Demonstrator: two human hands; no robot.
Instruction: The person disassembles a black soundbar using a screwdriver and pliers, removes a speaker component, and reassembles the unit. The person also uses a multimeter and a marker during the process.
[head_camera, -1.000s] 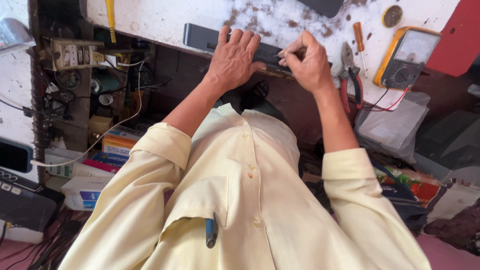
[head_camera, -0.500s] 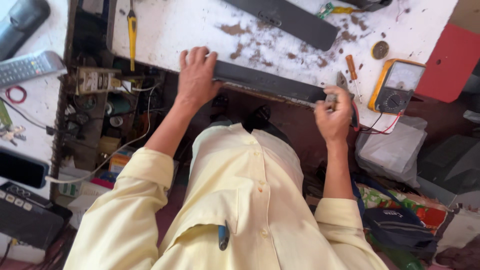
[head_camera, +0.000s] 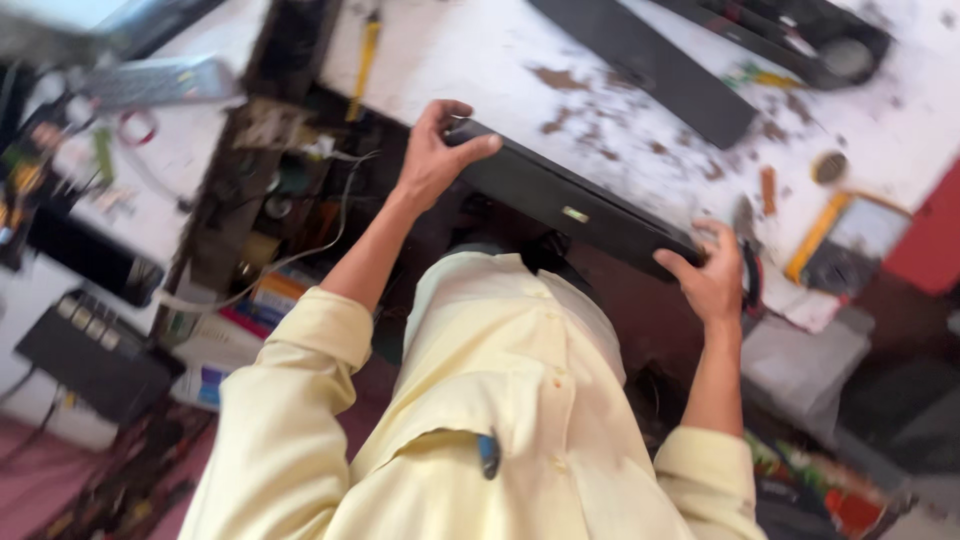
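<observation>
A long black bar-shaped device (head_camera: 570, 205) is held at the near edge of a white, stained workbench (head_camera: 480, 60). My left hand (head_camera: 435, 155) grips its left end, fingers curled over the top. My right hand (head_camera: 715, 275) grips its right end. The bar is tilted, lower on the right, and lifted toward me off the bench edge. I wear a pale yellow long-sleeved shirt (head_camera: 500, 400) with a pen (head_camera: 487, 452) in the pocket.
A second long black panel (head_camera: 650, 65) lies farther back on the bench. A yellow multimeter (head_camera: 845, 240) and pliers (head_camera: 748, 265) sit at the right. A yellow-handled screwdriver (head_camera: 362, 62) lies at the left. Shelves with wires and parts (head_camera: 270, 200) and a remote control (head_camera: 155, 82) are at the left.
Both hands have taken hold of the ends of the black bar and pulled it off the bench edge toward me. The view has swung and the bar now tilts.
</observation>
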